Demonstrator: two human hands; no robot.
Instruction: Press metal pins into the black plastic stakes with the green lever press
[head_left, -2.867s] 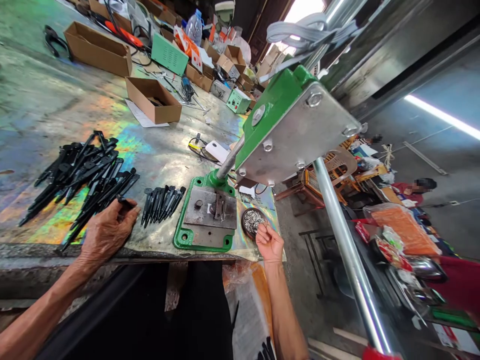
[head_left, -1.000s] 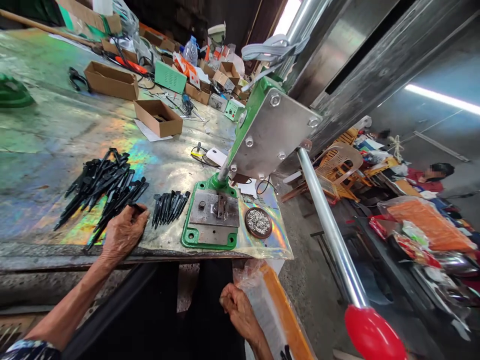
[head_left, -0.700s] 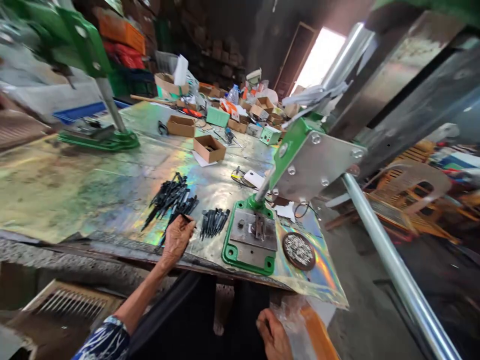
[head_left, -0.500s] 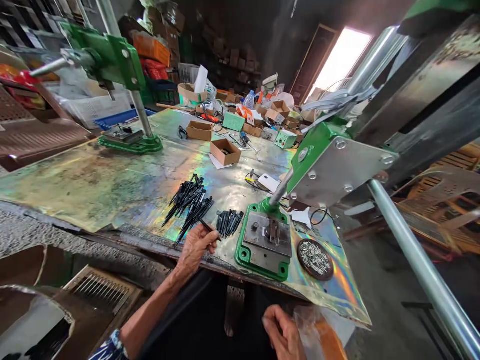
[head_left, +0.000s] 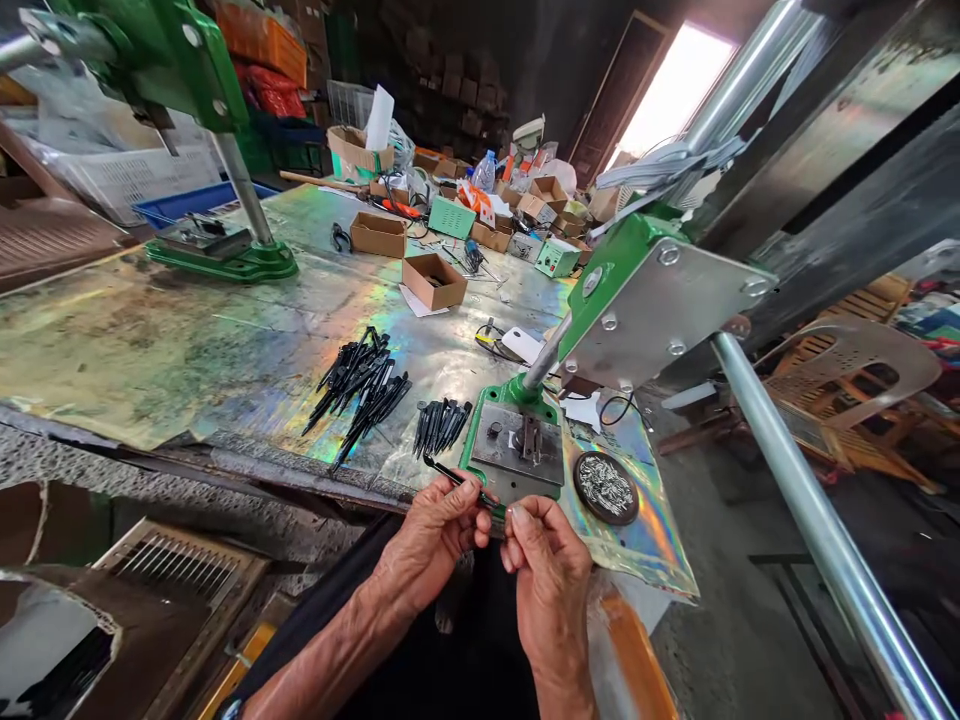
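Hovering before the green metal press base [head_left: 480,462] and round dark dish of silvery bits [head_left: 606,487], the left hand [head_left: 431,530] grips a thin black plastic spike [head_left: 450,472], the right hand [head_left: 544,565], newly risen from below, pinched shut at its tip.

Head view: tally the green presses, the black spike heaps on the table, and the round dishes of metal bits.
Green presses: 2
Black spike heaps: 2
Round dishes: 1
Total: 5
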